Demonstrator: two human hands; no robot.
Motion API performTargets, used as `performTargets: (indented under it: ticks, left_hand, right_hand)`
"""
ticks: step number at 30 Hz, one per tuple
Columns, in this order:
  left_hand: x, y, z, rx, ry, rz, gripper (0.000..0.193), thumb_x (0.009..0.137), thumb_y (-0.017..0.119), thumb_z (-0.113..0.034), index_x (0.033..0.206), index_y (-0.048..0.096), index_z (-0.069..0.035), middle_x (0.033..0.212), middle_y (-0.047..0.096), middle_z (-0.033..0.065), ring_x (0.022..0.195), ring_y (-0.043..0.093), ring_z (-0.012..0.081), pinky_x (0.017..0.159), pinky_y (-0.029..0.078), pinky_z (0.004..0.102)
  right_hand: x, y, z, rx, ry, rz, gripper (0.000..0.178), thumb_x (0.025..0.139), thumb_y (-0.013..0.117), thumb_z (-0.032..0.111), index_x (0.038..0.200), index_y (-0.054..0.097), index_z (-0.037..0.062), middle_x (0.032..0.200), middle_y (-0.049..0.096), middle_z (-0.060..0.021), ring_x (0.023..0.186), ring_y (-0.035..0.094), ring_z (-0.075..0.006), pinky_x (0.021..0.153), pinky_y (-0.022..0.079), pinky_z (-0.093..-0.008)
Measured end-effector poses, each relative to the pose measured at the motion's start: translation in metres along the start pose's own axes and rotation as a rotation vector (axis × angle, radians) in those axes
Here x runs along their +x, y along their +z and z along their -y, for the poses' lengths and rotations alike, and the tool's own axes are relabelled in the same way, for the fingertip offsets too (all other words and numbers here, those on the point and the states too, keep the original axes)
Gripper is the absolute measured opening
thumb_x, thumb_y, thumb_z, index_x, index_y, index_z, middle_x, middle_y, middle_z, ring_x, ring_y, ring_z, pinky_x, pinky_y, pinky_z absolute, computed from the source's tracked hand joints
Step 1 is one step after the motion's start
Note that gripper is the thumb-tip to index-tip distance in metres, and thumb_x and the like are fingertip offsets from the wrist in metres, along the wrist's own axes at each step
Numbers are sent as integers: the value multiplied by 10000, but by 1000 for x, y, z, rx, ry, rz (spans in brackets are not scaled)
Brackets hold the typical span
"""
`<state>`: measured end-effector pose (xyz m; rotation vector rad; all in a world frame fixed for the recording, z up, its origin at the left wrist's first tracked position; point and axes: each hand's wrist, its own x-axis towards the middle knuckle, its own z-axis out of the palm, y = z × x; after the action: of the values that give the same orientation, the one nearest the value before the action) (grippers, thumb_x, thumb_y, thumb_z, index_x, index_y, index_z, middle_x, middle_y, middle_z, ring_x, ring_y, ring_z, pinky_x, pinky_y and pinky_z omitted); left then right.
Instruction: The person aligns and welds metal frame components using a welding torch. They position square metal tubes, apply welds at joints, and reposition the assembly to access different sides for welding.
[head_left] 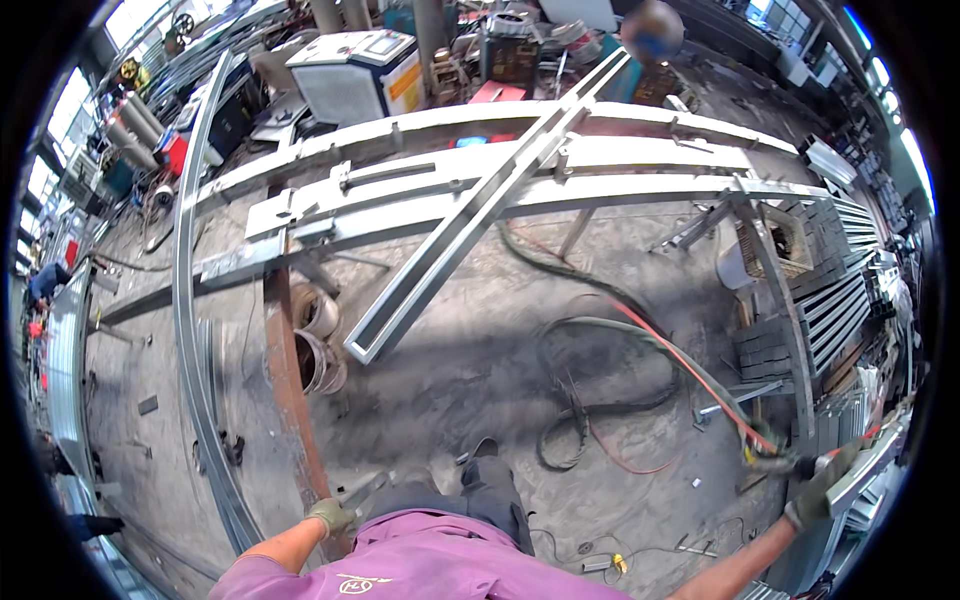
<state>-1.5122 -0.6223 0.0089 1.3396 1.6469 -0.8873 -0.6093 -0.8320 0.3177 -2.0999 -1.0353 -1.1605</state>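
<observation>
My left hand (332, 516), in a greenish work glove, is closed at the lower end of a rust-red steel beam (287, 385). A flat grey metal piece (364, 490) sticks out beside its fingers, and the grip itself is partly hidden. Stretched far to the right, my gloved right hand (826, 492) is closed at the black end of what looks like a welding gun (795, 466). An orange hose and a dark green cable (690, 362) run to this tool. Next to that hand lies a pale steel profile (872, 465).
Long galvanized steel profiles (690, 192) lie across trestles ahead, with a rectangular tube (440, 255) slanting over them. Another long profile (187, 270) stretches along the left. Buckets (318, 362) stand by the rust-red beam. Cable loops (560, 440) lie on the floor. A machine cabinet (355, 75) stands behind.
</observation>
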Motion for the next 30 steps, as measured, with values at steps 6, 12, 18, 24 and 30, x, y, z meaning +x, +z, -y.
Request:
performTargets:
  ticks: [6,12,18,24,30]
  left_hand:
    - [61,-85,-108,-108,324,-339,695,932,699,-544,1349,759,9,1314,773,275,1253,738,420,1104,556,472]
    - [57,-220,-270,-171,527,-601,757,984,754,-492,1562,604,-27,1568,638,243,1463,600,403,1240,463,474]
    - [105,-328,-397,-161,661,-862,789,954,790,-415,1572,554,14,1553,618,293,1452,590,450,1242,456,506]
    - [155,-435,-602,-72,866,-850,756,956,794,-376,1558,566,21,1546,621,300,1470,574,452,1259,448,489]
    - [200,-525,-758,23,806,-998,768,973,767,-431,1569,562,8,1607,575,295,1502,548,452,1279,426,492]
  right_hand:
    - [-69,32,36,113,325,198,384,1144,678,215,1440,692,-30,1394,715,-178,1289,681,-320,1110,544,-467]
    - [-132,152,111,358,429,217,374,1063,771,254,1329,746,-9,1212,774,-149,1115,735,-303,977,575,-495]
    - [-146,209,140,341,472,547,224,964,828,178,1107,770,16,934,752,-157,844,717,-272,773,562,-461]
    - [-216,267,139,391,539,616,329,944,856,231,1185,760,28,1047,771,-159,922,748,-300,840,599,-447]
    - [-117,366,220,564,661,679,352,917,892,259,1145,765,22,979,782,-129,876,755,-296,813,608,-437]
